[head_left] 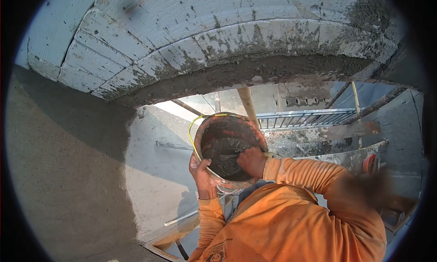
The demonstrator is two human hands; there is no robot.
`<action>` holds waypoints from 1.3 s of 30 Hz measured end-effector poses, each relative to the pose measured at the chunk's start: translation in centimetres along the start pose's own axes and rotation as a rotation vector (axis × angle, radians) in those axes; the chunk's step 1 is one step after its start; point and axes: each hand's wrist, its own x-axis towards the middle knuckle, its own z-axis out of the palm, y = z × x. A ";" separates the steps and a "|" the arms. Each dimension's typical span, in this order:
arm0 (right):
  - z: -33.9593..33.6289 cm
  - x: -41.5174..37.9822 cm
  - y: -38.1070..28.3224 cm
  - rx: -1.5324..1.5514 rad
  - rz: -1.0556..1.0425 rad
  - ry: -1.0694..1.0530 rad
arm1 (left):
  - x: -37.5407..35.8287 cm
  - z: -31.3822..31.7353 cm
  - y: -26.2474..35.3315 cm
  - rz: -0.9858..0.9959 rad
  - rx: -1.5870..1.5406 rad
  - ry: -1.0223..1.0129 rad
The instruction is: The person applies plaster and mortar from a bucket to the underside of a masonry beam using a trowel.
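A worn orange-red bucket (205, 125) is tilted towards me, with wet grey mortar (224, 164) inside. My left hand (205, 176) is closed on its near left rim, thumb over the edge. A yellow-and-white cord or wire handle (190, 131) curves along the bucket's left side. Inside the mouth, at the right, my right hand (251, 162) is closed in a fist close to the mortar. Whatever it grips is hidden by the hand and the dark mortar. Both arms wear orange sleeves.
Overhead runs a curved pale wall edge (227, 41), its underside coated in rough mortar. A grey-brown plastered wall (68, 171) stands at left. Beyond the bucket are scaffold poles (248, 108), a metal railing (305, 119) and mortar-stained planks (314, 135). A red object (369, 163) lies at right.
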 end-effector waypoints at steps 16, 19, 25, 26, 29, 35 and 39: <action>0.0 -1.1 1.3 0.267 -0.095 0.080 | 0.8 1.6 -1.1 -0.106 0.035 -0.093; -0.4 -1.8 2.1 0.387 -0.017 0.043 | -0.2 4.1 -0.8 -0.123 0.040 -0.134; 2.0 -5.1 9.4 0.251 0.226 0.151 | 0.0 3.6 -3.0 -0.102 0.160 -0.197; -0.5 -6.4 9.9 0.214 0.281 0.123 | 0.2 3.4 -3.6 -0.108 0.153 -0.210; 0.5 -6.8 10.9 0.143 0.329 0.104 | 0.0 5.8 -4.2 -0.110 0.272 -0.229; 6.4 -8.8 10.9 0.433 0.110 -0.003 | -1.7 9.2 -5.8 -0.131 0.288 -0.269; 5.9 -10.0 11.6 0.992 0.128 -0.331 | -2.8 9.2 -6.3 -0.161 0.333 -0.234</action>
